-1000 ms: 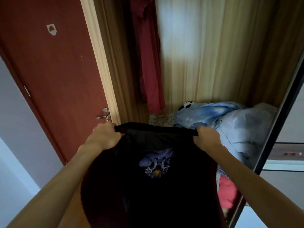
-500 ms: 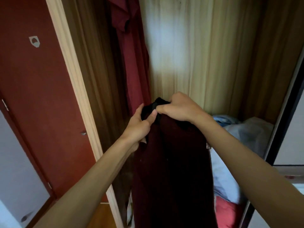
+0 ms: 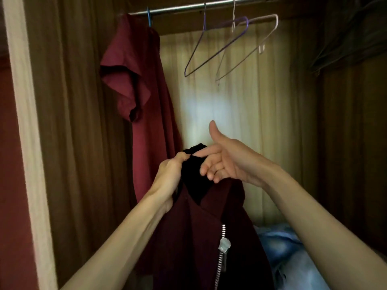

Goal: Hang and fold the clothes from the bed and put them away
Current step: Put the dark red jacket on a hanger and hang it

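A dark maroon garment [image 3: 201,237] with a silver zipper [image 3: 222,248] and a black bunched top hangs in front of the open wardrobe. My left hand [image 3: 170,174] grips that black top edge. Just to its right, my right hand [image 3: 225,162] is open, thumb up and fingers loosely spread, its fingertips near the black fabric. Above, a purple wire hanger [image 3: 215,45] and a pale pink hanger [image 3: 251,47] hang bare on the metal rail [image 3: 188,6].
A red shirt [image 3: 138,97] hangs on a blue hanger at the rail's left end. Blue bedding [image 3: 287,254] is piled on the wardrobe floor at lower right. The wardrobe's pale frame [image 3: 27,143] and a red door stand at the left.
The view has tilted up, showing the rail and hangers. My right hand has let go of the garment's top and opened; my left hand still holds it.
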A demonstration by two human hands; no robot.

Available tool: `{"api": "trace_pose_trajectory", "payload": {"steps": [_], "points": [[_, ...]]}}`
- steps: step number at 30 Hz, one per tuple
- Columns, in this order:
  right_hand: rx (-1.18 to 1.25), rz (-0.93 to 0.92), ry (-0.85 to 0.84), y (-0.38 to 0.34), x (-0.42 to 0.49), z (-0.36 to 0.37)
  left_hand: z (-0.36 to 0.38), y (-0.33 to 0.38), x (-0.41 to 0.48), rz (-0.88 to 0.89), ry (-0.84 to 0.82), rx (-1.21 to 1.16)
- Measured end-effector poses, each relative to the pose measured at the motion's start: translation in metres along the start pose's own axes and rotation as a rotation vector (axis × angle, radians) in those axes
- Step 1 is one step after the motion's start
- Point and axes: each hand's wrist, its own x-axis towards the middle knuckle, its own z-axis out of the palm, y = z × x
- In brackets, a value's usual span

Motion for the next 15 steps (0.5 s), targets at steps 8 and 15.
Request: {"api": "trace_pose_trajectory", "payload": {"steps": [8, 15], "points": [[0.655, -0.084, 0.225, -0.058, 0.113, -0.117, -0.006, 0.042, 0.057, 0.106, 0.147, -0.069], [0.771, -0.162, 0.079, -0.110, 0.177, -0.132, -0.020, 0.060, 0.084, 0.171, 0.217, -0.093]]}}
